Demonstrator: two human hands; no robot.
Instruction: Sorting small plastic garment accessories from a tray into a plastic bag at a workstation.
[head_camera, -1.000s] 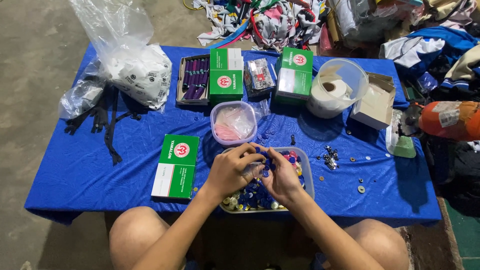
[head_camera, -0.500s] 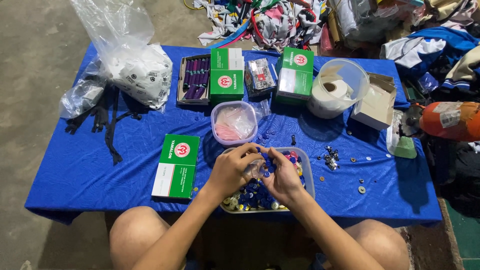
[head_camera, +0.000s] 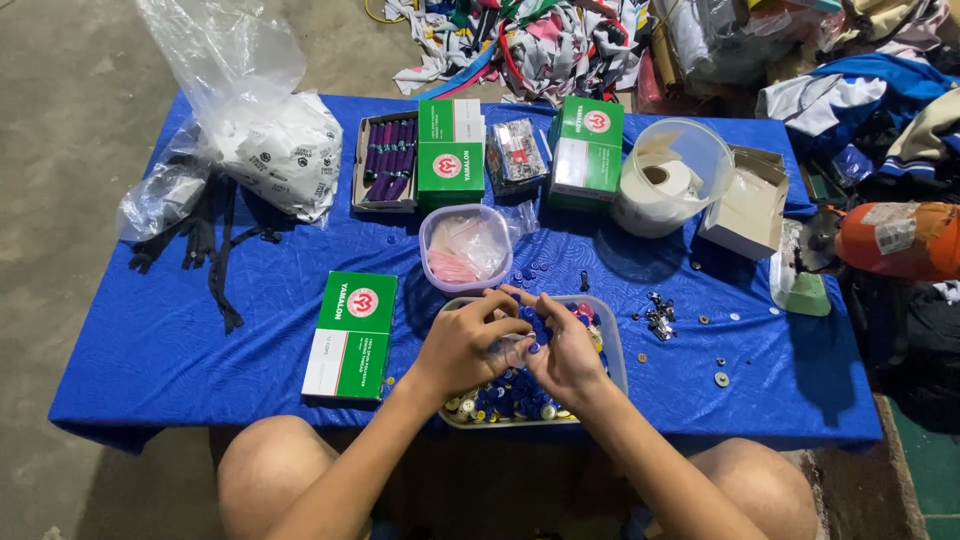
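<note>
Both hands meet over a clear plastic tray (head_camera: 612, 338) of small coloured buttons, mostly blue, at the table's near edge. My left hand (head_camera: 465, 345) curls around a small clear plastic bag that sits between the two hands, fingers pinched on its top. My right hand (head_camera: 568, 350) touches the same bag from the right, index finger stretched toward the left hand. Much of the tray's contents is hidden under the hands.
On the blue tablecloth (head_camera: 200, 340): a green box (head_camera: 352, 334) at left, a round container with pink contents (head_camera: 466, 247), green boxes (head_camera: 450, 152) and an open box of purple spools (head_camera: 386, 160) at the back, a clear tub with a white roll (head_camera: 672, 180), loose buttons (head_camera: 715, 370) at right, black zippers (head_camera: 215, 260).
The hands stay over the tray with only small finger movements on the little bag. Nothing else on the table has moved.
</note>
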